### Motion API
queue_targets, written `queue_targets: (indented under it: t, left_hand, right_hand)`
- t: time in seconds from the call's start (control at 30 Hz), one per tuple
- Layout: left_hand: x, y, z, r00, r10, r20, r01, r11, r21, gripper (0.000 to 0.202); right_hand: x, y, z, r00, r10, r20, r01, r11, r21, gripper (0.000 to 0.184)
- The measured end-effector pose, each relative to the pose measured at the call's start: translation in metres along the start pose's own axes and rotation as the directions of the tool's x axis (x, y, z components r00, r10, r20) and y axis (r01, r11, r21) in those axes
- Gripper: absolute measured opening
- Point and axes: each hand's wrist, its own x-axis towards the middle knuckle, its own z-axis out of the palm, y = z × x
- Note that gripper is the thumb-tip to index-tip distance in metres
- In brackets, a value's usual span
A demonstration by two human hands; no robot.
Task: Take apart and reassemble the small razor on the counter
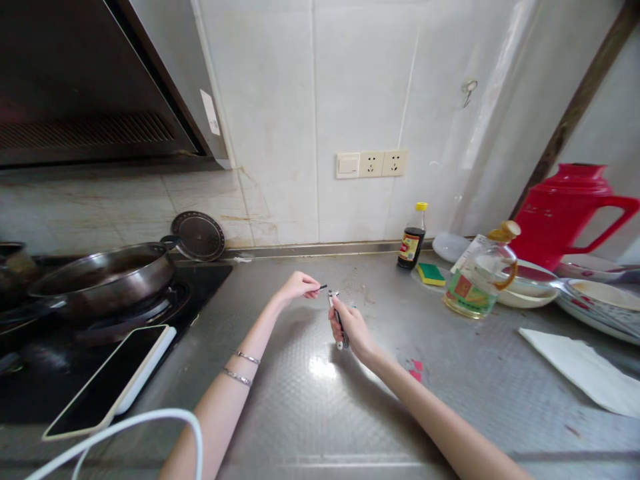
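My left hand (pixel 300 285) is pinched closed on a short, thin dark stick (pixel 323 287), pointing right above the steel counter. Just to its right, my right hand (pixel 353 327) is wrapped round a small silver-and-black hand tool (pixel 342 330). The tool's metal head points up and toward the dark stick. The two lie very close; whether they touch I cannot tell. My fingers cover much of the tool, so its exact kind is unclear.
Left are a pan (pixel 107 277) on the cooktop and a phone (pixel 107 380) with a white cable (pixel 155 415). Right stand a soy sauce bottle (pixel 411 243), a sponge (pixel 431 274), an oil jug (pixel 470 290), a red thermos (pixel 560 213), bowls (pixel 530 293) and white paper (pixel 583 370).
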Motion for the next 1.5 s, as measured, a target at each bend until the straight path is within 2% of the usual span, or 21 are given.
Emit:
queue_targets:
  t: [0.03,0.1,0.2,0.43,0.6,0.8,0.93,1.07,1.13,1.23,1.3,1.37,1.43,1.5]
  left_hand:
    - [0.002,-0.003,-0.001,0.996,0.041,-0.079,-0.028,0.987,0.158,0.017]
    - [0.004,-0.010,-0.001,0.977,0.146,-0.155,-0.073,0.913,0.400,0.019]
    - [0.005,-0.022,0.000,0.957,0.253,-0.144,-0.146,0.844,0.516,0.028]
    - [0.003,-0.045,-0.001,0.945,0.324,-0.034,-0.239,0.760,0.605,0.035]
    - [0.001,-0.055,-0.004,0.923,0.383,-0.031,-0.261,0.685,0.680,0.034]
    - [-0.003,-0.060,-0.002,0.920,0.391,-0.025,-0.272,0.683,0.678,0.038]
    - [-0.006,-0.057,0.000,0.926,0.372,-0.062,-0.240,0.707,0.665,0.038]
    - [-0.010,-0.046,0.001,0.910,0.396,-0.123,-0.215,0.705,0.676,0.034]
    - [-0.012,-0.038,0.002,0.907,0.400,-0.133,-0.214,0.708,0.673,0.030]
    - [-0.015,-0.024,0.004,0.912,0.384,-0.147,-0.231,0.774,0.589,0.023]
    - [-0.019,-0.014,0.008,0.935,0.341,-0.094,-0.261,0.844,0.468,0.021]
    - [-0.023,-0.004,0.012,0.957,0.284,0.064,-0.289,0.899,0.328,0.023]
    - [-0.029,0.003,0.018,0.938,0.235,0.256,-0.291,0.934,0.208,0.026]
    - [-0.033,0.008,0.026,0.897,0.233,0.376,-0.310,0.938,0.157,0.033]
  right_hand:
    - [0.001,0.000,-0.001,1.000,-0.008,-0.005,0.008,1.000,0.008,0.045]
    - [0.003,0.000,-0.004,1.000,-0.021,-0.014,0.021,0.999,0.026,0.044]
    - [0.007,-0.001,-0.008,0.999,-0.022,-0.023,0.024,0.998,0.061,0.044]
    - [0.011,-0.005,-0.016,0.999,-0.033,-0.041,0.038,0.992,0.121,0.043]
    - [0.012,-0.005,-0.018,0.998,-0.037,-0.052,0.043,0.991,0.129,0.042]
    - [0.013,-0.003,-0.019,0.998,-0.035,-0.054,0.042,0.988,0.151,0.038]
    - [0.016,-0.003,-0.020,0.996,-0.022,-0.087,0.037,0.984,0.173,0.030]
    - [0.018,-0.006,-0.021,0.992,-0.018,-0.129,0.040,0.984,0.174,0.023]
    - [0.017,-0.008,-0.022,0.986,-0.059,-0.157,0.080,0.987,0.136,0.024]
    - [0.015,-0.013,-0.023,0.967,-0.155,-0.200,0.158,0.987,0.001,0.028]
    - [0.012,-0.016,-0.023,0.946,-0.237,-0.222,0.215,0.969,-0.120,0.031]
    - [0.010,-0.020,-0.023,0.923,-0.310,-0.228,0.265,0.942,-0.205,0.033]
    - [0.010,-0.022,-0.023,0.910,-0.350,-0.225,0.300,0.926,-0.228,0.033]
    - [0.011,-0.023,-0.023,0.900,-0.375,-0.224,0.324,0.917,-0.235,0.032]
